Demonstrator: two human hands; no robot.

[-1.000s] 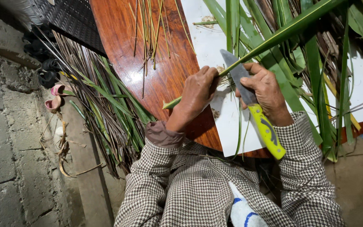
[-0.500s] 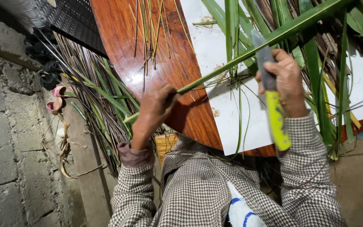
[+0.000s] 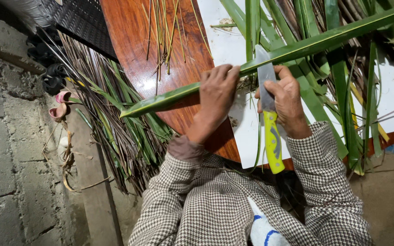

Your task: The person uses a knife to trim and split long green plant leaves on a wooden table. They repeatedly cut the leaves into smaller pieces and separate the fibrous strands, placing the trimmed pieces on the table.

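Half knife [image 3: 270, 114] blade hidden (R hand [image 3: 289, 104]).

No packages, labels, signs or screens show, so far as the view tells.

Rough concrete block wall [image 3: 1, 150], glossy reddish wooden table [image 3: 133, 41]

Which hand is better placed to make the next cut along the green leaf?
Right. The right hand grips the knife, blade against the long green leaf; the left hand only pinches the leaf beside it.
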